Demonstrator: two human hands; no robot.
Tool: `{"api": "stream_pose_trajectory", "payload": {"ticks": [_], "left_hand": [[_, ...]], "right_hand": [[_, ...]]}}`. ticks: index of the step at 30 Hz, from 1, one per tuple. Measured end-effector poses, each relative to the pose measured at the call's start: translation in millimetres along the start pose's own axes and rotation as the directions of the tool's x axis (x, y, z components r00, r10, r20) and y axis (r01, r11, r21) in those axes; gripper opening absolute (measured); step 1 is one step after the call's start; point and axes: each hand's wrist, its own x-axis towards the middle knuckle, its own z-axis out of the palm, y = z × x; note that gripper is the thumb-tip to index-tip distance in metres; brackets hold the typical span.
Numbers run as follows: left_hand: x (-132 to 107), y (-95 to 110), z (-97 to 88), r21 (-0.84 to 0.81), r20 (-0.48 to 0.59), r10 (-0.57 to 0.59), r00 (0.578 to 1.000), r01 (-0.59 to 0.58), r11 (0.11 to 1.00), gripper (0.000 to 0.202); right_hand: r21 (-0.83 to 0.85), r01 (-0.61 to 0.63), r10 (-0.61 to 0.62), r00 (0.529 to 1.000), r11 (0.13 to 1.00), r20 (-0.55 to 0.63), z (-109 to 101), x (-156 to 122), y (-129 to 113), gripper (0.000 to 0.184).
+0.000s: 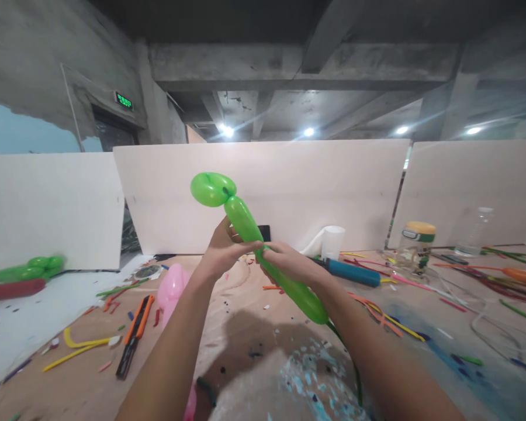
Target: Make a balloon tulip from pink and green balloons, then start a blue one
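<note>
Above the bench (241, 292), the green balloon (244, 219) slants — long axis from upper left, far, to lower right, near. The left hand (225, 251) and right hand (287, 262) grip its middle, fingertips adjacent — left nearer the looped end (210, 190).

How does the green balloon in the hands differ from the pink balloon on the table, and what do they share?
The green balloon is gripped by the left hand and right hand; the pink balloon lies on the table. The green balloon shows mostly unobstructed; the pink balloon is partly hidden behind the left forearm. Both look inflated and shiny.
</note>
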Motion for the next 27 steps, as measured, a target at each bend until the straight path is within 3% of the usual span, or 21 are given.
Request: {"api": "stream_pose_trajectory", "payload": {"ticks": [2,5,7,10,14,17,19,22,25,27], "left_hand": [[2,-3,3.5,0.059,-0.1,0.01,0.995,-0.005,0.998,0.037],[3,-7,7.6,0.162,-0.193,0.057,0.979,-0.025,0.986,0.028],[3,-9,8.7,0.191,-0.215,0.07,0.974,-0.029,0.981,0.025],[2,-7,9.2,0.163,-0.187,0.025,0.982,0.006,0.987,0.024],[1,-1,9.0,-0.08,-0.027,-0.068,0.997,0.066,0.995,0.022],[3,1,7.6,-0.248,-0.005,-0.061,0.998,0.058,0.967,0.024],[4,1,6.1,-0.283,-0.015,-0.035,0.999,0.03,0.959,0.022],[5,3,3.8,-0.357,-0.057,0.01,0.998,-0.03,0.934,0.024],[4,7,2.0,-0.4,-0.04,-0.001,0.999,-0.015,0.916,0.03],[2,10,1.3,-0.391,0.01,-0.016,1.0,0.019,0.92,0.035]], "right_hand": [[-0.293,0.026,-0.084,0.979,0.956,-0.186,5,1,-2,0.015],[-0.634,-0.002,-0.273,0.901,0.773,-0.336,14,0,-6,0.017],[-0.727,-0.044,-0.329,0.872,0.685,-0.362,20,-1,-8,0.024],[-0.719,-0.058,-0.337,0.855,0.693,-0.393,23,-2,-9,0.035],[-0.548,0.054,-0.287,0.892,0.835,-0.35,14,0,-6,0.029],[-0.283,0.144,-0.219,0.941,0.948,-0.256,5,1,-3,0.035],[-0.064,0.139,-0.148,0.972,0.988,-0.18,1,0,-2,0.038],[0.265,0.011,-0.011,1.0,0.964,0.001,-6,-5,-3,0.039],[0.493,-0.184,0.081,0.971,0.85,0.223,-12,-9,-2,0.038],[0.57,-0.249,0.082,0.95,0.783,0.302,-14,-9,0,0.037]]}}
